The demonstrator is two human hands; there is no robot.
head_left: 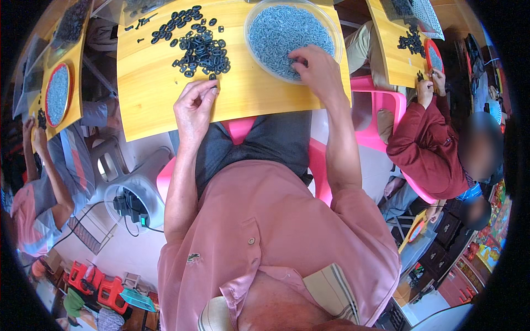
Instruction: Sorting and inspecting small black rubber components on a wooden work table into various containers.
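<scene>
My left hand (194,105) is closed in a pinch near the front edge of the yellow table, with a small black oval piece (213,78) at its fingertips. Just beyond it lies a loose pile of similar black pieces (201,51), some scattered toward the back. My right hand (316,69) reaches over the near right rim of a round, clear tub (338,48) full of small grey-blue screws (287,33). Its fingers are curled at the screws; whether one is between them is too small to tell.
The yellow table (149,110) carries a few black screw-like bits (144,22) at its far left. Co-workers sit at tables on both sides, each with a red-rimmed tray (57,94) of screws. A white bin (132,201) with black plugs and cables stands at my left.
</scene>
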